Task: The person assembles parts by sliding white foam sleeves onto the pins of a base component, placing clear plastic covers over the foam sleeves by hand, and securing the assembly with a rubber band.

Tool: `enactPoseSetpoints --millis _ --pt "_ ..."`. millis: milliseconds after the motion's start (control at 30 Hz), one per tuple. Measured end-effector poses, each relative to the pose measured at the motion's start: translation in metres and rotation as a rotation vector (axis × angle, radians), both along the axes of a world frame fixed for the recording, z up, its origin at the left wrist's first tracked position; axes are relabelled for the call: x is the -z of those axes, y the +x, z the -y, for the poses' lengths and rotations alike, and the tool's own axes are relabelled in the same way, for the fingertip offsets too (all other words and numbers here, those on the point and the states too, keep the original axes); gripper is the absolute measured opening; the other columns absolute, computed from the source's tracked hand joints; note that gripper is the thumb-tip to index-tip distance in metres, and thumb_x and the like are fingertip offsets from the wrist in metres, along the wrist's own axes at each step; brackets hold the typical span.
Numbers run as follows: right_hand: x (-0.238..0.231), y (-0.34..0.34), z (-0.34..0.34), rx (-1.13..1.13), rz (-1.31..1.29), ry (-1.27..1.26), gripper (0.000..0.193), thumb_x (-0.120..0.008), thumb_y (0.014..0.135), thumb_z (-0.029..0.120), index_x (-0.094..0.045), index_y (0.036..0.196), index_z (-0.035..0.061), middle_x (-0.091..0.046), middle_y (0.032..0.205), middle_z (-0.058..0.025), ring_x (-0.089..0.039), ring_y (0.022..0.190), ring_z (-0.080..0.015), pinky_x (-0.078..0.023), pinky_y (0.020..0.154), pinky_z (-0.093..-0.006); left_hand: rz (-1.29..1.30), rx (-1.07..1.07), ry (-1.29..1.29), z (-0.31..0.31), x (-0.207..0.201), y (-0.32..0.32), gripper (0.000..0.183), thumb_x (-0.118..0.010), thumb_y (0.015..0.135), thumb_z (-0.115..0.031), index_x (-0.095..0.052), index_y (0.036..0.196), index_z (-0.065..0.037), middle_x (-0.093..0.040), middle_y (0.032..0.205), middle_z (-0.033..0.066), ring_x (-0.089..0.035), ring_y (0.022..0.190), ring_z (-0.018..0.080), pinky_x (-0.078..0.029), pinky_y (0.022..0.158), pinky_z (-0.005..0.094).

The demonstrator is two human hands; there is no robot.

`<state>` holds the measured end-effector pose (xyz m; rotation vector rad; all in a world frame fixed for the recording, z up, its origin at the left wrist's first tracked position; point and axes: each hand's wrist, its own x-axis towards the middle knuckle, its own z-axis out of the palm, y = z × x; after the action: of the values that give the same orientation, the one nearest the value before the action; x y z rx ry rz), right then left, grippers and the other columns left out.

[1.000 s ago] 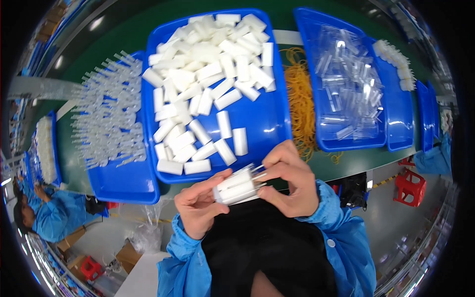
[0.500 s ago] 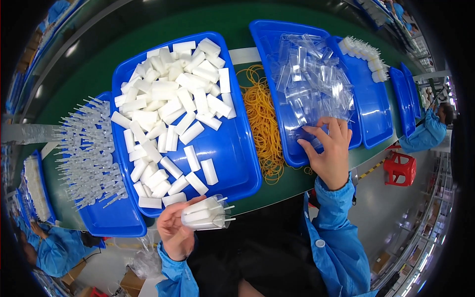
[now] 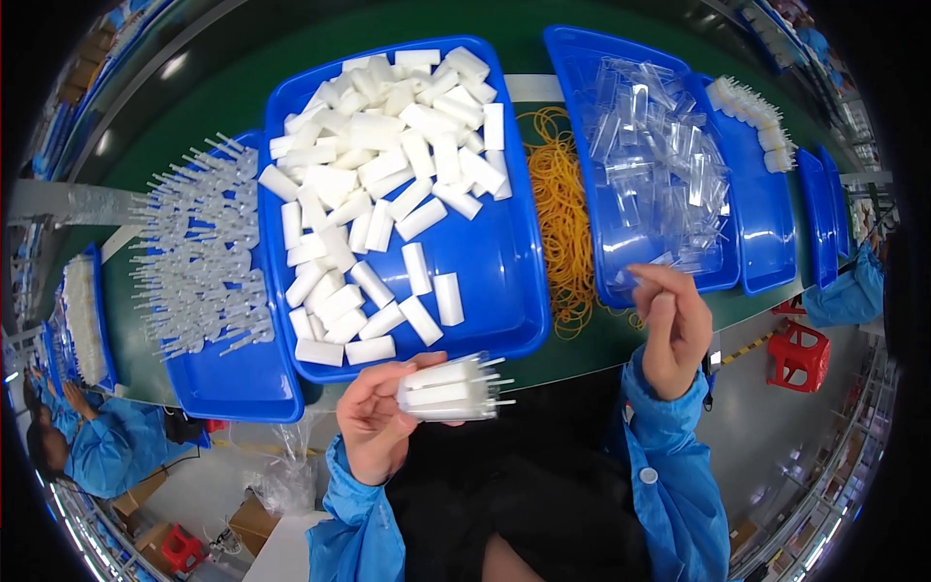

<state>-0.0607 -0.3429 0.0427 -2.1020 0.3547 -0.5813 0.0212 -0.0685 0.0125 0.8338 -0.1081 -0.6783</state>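
My left hand (image 3: 376, 419) is closed around a bundle of white foam blocks (image 3: 448, 388) with clear plastic pieces about them; thin translucent sticks jut from its right end. This bundle is held above my lap, just in front of the blue tray of loose white blocks (image 3: 373, 184). My right hand (image 3: 676, 330) is at the near edge of the tray of clear plastic pieces (image 3: 659, 155), fingers bent together. A clear plastic piece (image 3: 626, 278) shows at its fingertips, partly hidden and hard to make out.
Yellow rubber bands (image 3: 561, 223) lie heaped between the two trays. Translucent plastic tubes (image 3: 199, 252) are piled over a blue tray at left. Another blue tray (image 3: 766, 233) at right carries finished-looking white bundles (image 3: 752, 116). A red stool (image 3: 798, 357) stands beyond the table; co-workers sit at both sides.
My right hand has drawn back from inside the clear-piece tray to its near edge, fingers closing. The bundle in my left hand has turned slightly. The whole view has shifted.
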Motion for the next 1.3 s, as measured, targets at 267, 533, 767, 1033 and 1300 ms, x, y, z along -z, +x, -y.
enactPoseSetpoints --millis 267,533,767,1033,1300 --pt "0.001 0.012 -0.052 -0.410 0.104 0.542 0.014 -0.054 0.086 0.003 -0.055 0.099 -0.0017 -0.052 0.080 -0.0071 -0.046 0.065 -0.0087 -0.037 0.058 -0.0202 0.156 -0.069 0.038 -0.004 0.007 -0.004 0.041 -0.068 0.070 0.007 -0.052 0.109 0.005 -0.042 0.126 0.0325 -0.052 0.111 0.0358 -0.049 0.089 0.0467" --pt "0.004 0.019 -0.067 -0.444 0.112 0.370 0.015 -0.053 0.084 -0.001 -0.056 0.098 -0.0017 -0.050 0.071 -0.0044 -0.038 0.052 -0.0074 -0.030 0.048 -0.0204 0.307 -0.104 0.080 -0.008 0.010 -0.007 0.022 -0.069 0.076 -0.001 -0.058 0.095 0.001 -0.048 0.121 0.0320 -0.049 0.116 0.0361 -0.039 0.096 0.0422" --pt "0.007 0.017 -0.076 -0.376 0.116 0.484 0.017 -0.060 0.079 -0.002 -0.056 0.095 0.0008 -0.051 0.070 -0.0029 -0.036 0.048 -0.0056 -0.026 0.043 -0.0198 0.396 -0.080 0.196 -0.010 0.007 -0.006 0.016 -0.066 0.078 -0.003 -0.060 0.092 0.002 -0.050 0.121 0.0296 -0.050 0.115 0.0349 -0.040 0.094 0.0383" --pt "0.005 0.020 -0.073 -0.432 0.065 0.399 0.018 -0.063 0.077 -0.001 -0.058 0.095 0.0017 -0.053 0.070 -0.0042 -0.037 0.048 -0.0056 -0.025 0.043 -0.0201 0.468 -0.048 0.224 -0.008 0.006 -0.004 0.014 -0.063 0.081 -0.003 -0.061 0.093 0.003 -0.050 0.121 0.0299 -0.052 0.112 0.0332 -0.041 0.092 0.0367" --pt "0.017 0.018 -0.089 -0.332 0.047 0.581 0.015 -0.061 0.081 0.000 -0.058 0.095 0.0021 -0.053 0.074 -0.0036 -0.039 0.053 -0.0048 -0.029 0.046 -0.0200 0.430 -0.061 0.261 -0.003 0.001 -0.004 0.020 -0.066 0.079 -0.004 -0.061 0.097 0.003 -0.047 0.124 0.0280 -0.051 0.113 0.0325 -0.041 0.093 0.0378"
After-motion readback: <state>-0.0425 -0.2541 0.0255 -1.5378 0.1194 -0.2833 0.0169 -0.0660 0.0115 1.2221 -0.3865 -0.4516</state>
